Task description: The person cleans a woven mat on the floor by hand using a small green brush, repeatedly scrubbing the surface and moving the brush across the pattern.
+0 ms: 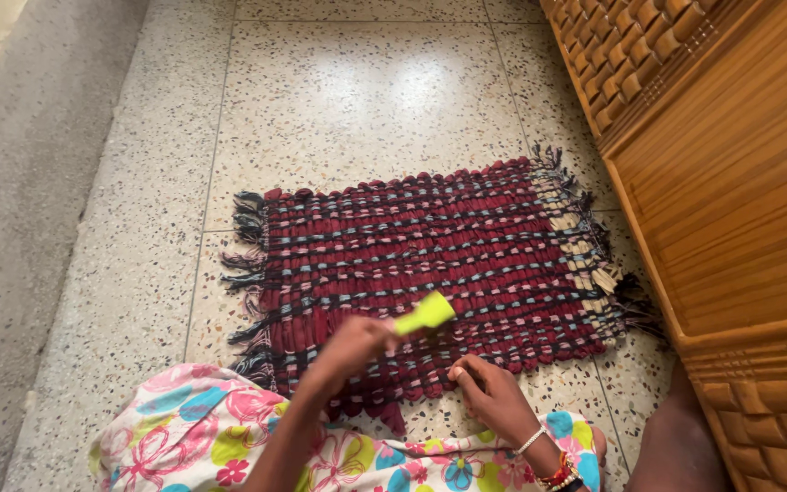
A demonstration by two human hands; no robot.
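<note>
We wear a white floral garment (pixel 202 437) printed pink, blue and green; our right hand (pixel 494 396) bears white, red and dark bangles (pixel 553 465); our left hand (pixel 352 344) is bare.

We see the woven mat (pixel 430 264) lying flat on the floor (pixel 366 100), stretching ahead of both hands. Our left hand (pixel 352 344) hovers over the mat's near part, with the brush (pixel 425 314) sticking out to its right. Just right of that, our right hand (pixel 494 396) rests on the mat's near edge. Well to the right of this hand stands the wooden cabinet (pixel 740 182), the mat's fringed end just beside it.
</note>
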